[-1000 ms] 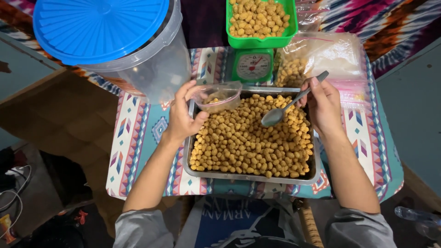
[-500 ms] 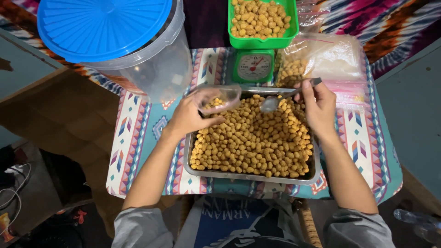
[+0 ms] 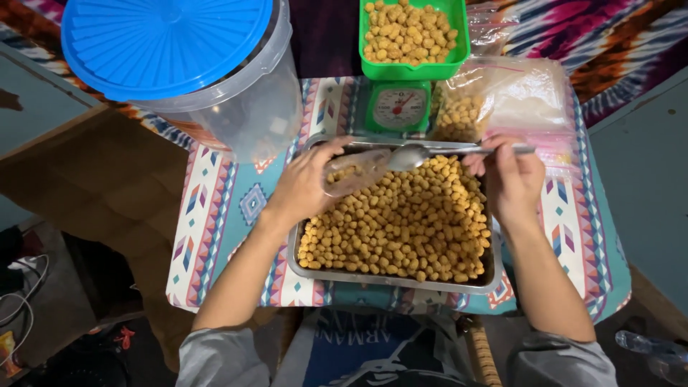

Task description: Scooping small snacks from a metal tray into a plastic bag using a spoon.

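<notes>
My left hand holds a small clear plastic bag with a few yellow-brown snack balls inside, tilted over the far left corner of a metal tray. The tray is full of the same round snack balls. My right hand grips a metal spoon by its handle, held level, with the bowl at the mouth of the bag.
A green kitchen scale carries a green tub of snack balls behind the tray. A large clear bucket with a blue lid stands far left. Plastic bags lie far right. A patterned cloth covers the small table.
My right hand lifted the spoon from the snack balls and swung it level to the bag's mouth. My left hand tipped the bag toward the spoon.
</notes>
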